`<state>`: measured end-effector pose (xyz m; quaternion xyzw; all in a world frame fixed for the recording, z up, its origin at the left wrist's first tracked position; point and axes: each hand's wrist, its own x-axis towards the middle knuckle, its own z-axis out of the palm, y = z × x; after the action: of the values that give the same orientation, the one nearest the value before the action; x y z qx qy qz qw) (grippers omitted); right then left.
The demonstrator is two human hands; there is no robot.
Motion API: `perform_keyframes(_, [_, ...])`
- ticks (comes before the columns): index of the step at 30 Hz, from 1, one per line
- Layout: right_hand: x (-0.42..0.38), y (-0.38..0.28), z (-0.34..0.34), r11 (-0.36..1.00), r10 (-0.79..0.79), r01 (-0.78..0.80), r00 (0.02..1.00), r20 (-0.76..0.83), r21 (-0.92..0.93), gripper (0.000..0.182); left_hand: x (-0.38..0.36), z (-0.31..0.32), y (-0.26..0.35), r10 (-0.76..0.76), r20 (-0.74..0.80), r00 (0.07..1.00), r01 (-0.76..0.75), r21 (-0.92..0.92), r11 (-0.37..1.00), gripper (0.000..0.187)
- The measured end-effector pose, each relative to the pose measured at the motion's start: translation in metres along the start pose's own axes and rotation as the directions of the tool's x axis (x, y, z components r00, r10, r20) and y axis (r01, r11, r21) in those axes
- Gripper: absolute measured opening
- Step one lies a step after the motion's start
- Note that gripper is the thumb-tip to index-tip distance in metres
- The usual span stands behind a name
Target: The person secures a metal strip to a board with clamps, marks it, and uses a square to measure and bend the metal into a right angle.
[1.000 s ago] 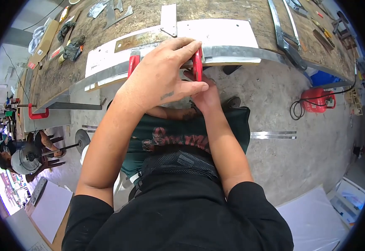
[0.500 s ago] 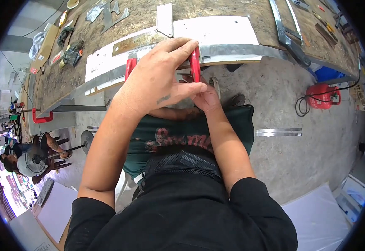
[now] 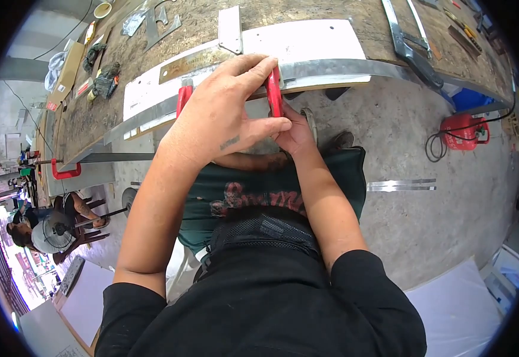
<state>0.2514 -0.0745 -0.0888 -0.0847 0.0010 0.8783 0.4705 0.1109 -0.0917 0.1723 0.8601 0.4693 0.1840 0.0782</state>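
Your left hand (image 3: 218, 122) lies over the red clamp (image 3: 274, 89) at the near edge of the worktop (image 3: 307, 12), fingers curled across its top and thumb stretched toward your right hand (image 3: 295, 134), so that grip is pressed onto the clamp's frame. Your right hand sits just below the edge, fingers closed on what looks like the clamp's screw, though your left thumb hides most of it and you can't be sure of the hold.

As for progress: a second red clamp (image 3: 183, 98) already bites the same edge just to the left, and the one under your hands is seated over the metal strip (image 3: 331, 70) and the white sheet (image 3: 295, 44). Judging by that, the placing is done and the tightening is what's left; whether the screw is snug can't be told from here.

The strip is bare grey steel, long, flat and slightly glossy, running along the near edge. The sheet is smooth and matt white, with small holes near its corners. A dull brass-coloured plate (image 3: 191, 59) lies on it, and a small grey metal plate (image 3: 231, 30) overlaps its far edge. The worktop itself is rough, stained and scarred wood.
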Motion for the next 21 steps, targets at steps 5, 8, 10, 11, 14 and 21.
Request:
perform_keyframes(5, [-0.002,0.001,0.004,0.999,0.001,-0.004,0.998,-0.063,-0.053,0.038,0.0,0.0,0.001,-0.013,0.003,1.0,0.013,-0.021,1.0,0.084])
perform_keyframes(8, [-0.002,-0.003,0.012,0.995,0.008,-0.023,0.987,-0.161,-0.093,0.035,-0.001,0.001,0.002,-0.028,0.001,1.0,0.028,-0.036,0.999,0.082])
perform_keyframes(10, [-0.002,-0.006,0.014,0.993,0.006,-0.035,0.971,-0.241,-0.117,0.034,-0.002,0.002,0.002,-0.016,-0.004,1.0,0.016,-0.031,0.999,0.082])
perform_keyframes(11, [0.0,-0.011,0.011,0.991,0.051,-0.077,0.972,-0.229,-0.109,0.031,-0.002,0.002,0.001,-0.005,-0.011,1.0,0.005,-0.023,1.0,0.081])
perform_keyframes(14, [0.001,-0.026,0.01,0.968,0.122,-0.169,0.963,-0.239,-0.187,0.027,-0.002,0.0,0.003,-0.021,0.001,1.0,0.021,-0.022,1.0,0.081])
perform_keyframes(21, [-0.009,-0.016,0.035,0.852,-0.059,-0.11,0.951,-0.302,-0.512,0.025,-0.003,0.001,0.004,-0.043,0.004,0.999,0.043,-0.039,0.998,0.083])
